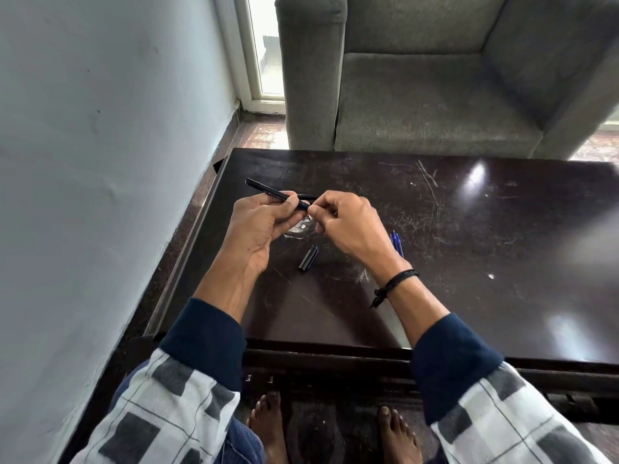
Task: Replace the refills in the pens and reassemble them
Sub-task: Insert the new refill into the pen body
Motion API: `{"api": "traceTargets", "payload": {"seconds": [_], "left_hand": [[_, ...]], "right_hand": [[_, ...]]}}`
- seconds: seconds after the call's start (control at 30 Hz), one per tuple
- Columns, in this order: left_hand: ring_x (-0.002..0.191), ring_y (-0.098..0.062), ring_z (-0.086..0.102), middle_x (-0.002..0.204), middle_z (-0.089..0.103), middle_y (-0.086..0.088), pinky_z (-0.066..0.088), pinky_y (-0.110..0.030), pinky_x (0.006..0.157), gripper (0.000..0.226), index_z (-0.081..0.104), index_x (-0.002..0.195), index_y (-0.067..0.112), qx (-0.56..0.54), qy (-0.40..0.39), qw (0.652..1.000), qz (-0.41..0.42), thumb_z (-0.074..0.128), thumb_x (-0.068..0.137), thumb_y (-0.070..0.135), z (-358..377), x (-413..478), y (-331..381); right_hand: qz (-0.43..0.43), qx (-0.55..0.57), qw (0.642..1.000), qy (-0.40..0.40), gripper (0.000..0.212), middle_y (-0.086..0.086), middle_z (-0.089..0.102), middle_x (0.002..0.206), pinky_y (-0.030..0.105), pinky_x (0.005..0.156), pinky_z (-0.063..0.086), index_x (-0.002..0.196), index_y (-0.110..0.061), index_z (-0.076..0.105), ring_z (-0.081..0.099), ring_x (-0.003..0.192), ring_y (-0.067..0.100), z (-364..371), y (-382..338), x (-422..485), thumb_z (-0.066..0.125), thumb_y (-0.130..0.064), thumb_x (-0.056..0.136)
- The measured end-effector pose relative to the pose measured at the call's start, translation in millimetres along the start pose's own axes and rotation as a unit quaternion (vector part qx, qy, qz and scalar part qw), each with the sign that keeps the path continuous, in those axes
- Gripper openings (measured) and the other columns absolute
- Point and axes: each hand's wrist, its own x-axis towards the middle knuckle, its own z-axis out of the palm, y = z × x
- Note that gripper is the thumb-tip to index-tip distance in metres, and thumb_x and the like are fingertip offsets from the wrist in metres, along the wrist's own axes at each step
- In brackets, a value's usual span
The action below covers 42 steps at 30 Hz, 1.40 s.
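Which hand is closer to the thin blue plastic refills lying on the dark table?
Right. The right hand is just left of the thin blue refills; the left hand is farther left, beyond it.

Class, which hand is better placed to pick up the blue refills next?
Probably right: the blue refills lie close beside the right hand, while the left hand grips the black pen farther away.

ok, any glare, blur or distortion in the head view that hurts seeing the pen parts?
Head view: bright glare patches on the dark table, a hazy smear at its right side, wide-angle bending of wall and table edges; black pen, cap and blue refills look sharp but low-contrast against the top.
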Motion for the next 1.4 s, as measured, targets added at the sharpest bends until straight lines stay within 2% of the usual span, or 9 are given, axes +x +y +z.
{"api": "traceTargets", "payload": {"seconds": [0.17,0.3,0.43,0.6,0.73,1.1,1.23,1.4], "left_hand": [[0.085,-0.023,0.077,0.083,0.077,-0.010,0.062,-0.027,0.079,0.008,0.073,0.096,-0.003,0.000,0.004,1.000,0.001,0.069,0.089,-0.005,-0.2,-0.6,0.7],[0.086,-0.024,0.077,0.087,0.076,-0.013,0.062,-0.028,0.079,0.009,0.072,0.098,-0.005,-0.002,0.003,1.000,-0.001,0.070,0.089,-0.004,1.3,-1.1,0.4],[0.088,-0.027,0.077,0.090,0.076,-0.016,0.062,-0.028,0.078,0.009,0.072,0.097,-0.005,-0.003,0.006,1.000,-0.005,0.070,0.089,-0.004,1.2,-1.0,0.6],[0.086,-0.023,0.077,0.087,0.076,-0.013,0.062,-0.027,0.078,0.010,0.073,0.099,-0.005,0.006,0.007,1.000,-0.001,0.070,0.089,-0.003,1.0,-1.1,0.1],[0.087,-0.024,0.077,0.088,0.076,-0.014,0.062,-0.028,0.079,0.009,0.073,0.097,-0.003,0.011,0.006,1.000,-0.003,0.071,0.089,-0.003,0.3,-0.8,-0.6],[0.084,-0.022,0.077,0.081,0.077,-0.009,0.062,-0.029,0.080,0.006,0.073,0.094,-0.001,0.021,-0.002,1.000,-0.004,0.070,0.089,-0.004,0.9,-1.0,-1.5],[0.083,-0.020,0.077,0.080,0.078,-0.009,0.062,-0.029,0.080,0.010,0.071,0.098,-0.002,0.027,-0.014,1.000,-0.001,0.067,0.090,-0.005,0.6,-1.5,-0.1],[0.086,-0.020,0.077,0.085,0.078,-0.011,0.062,-0.028,0.080,0.012,0.071,0.100,0.000,0.032,-0.026,0.999,0.001,0.066,0.092,-0.005,-0.7,-1.3,2.1]], "right_hand": [[-0.004,0.010,1.000,0.017,0.018,-0.009,0.067,0.076,0.031,0.070,0.052,0.096,-0.026,0.067,0.063,0.075,0.006,-1.9,0.1,-0.4,0.076,-0.039,0.087],[-0.002,-0.005,1.000,0.015,0.009,-0.009,0.068,0.074,0.037,0.073,0.056,0.091,-0.026,0.067,0.063,0.071,0.007,-2.5,0.7,-0.6,0.071,-0.034,0.092],[0.008,-0.001,1.000,0.000,0.019,-0.006,0.072,0.075,0.041,0.075,0.057,0.089,-0.025,0.070,0.067,0.073,0.013,-1.7,-0.2,0.1,0.062,-0.040,0.098],[-0.001,0.001,1.000,0.009,0.017,-0.009,0.067,0.077,0.034,0.073,0.054,0.094,-0.025,0.068,0.064,0.077,0.010,-2.6,-1.0,-1.3,0.076,-0.039,0.088],[-0.001,-0.009,1.000,0.009,0.009,-0.009,0.067,0.074,0.037,0.074,0.055,0.090,-0.024,0.069,0.064,0.073,0.010,-3.0,-2.5,-2.4,0.072,-0.032,0.091],[0.001,-0.008,1.000,-0.009,0.016,-0.006,0.069,0.071,0.040,0.074,0.056,0.086,-0.023,0.068,0.066,0.072,0.015,0.7,2.3,1.3,0.068,-0.037,0.094],[0.021,0.037,0.999,-0.024,0.016,-0.005,0.071,0.068,0.038,0.074,0.059,0.083,-0.022,0.070,0.070,0.070,0.015,-0.8,2.1,1.1,0.068,-0.032,0.095],[0.048,0.127,0.989,-0.057,0.017,0.000,0.072,0.064,0.031,0.064,0.055,0.082,-0.015,0.071,0.065,0.056,0.008,-4.6,2.2,2.0,0.069,-0.025,0.096]]}}
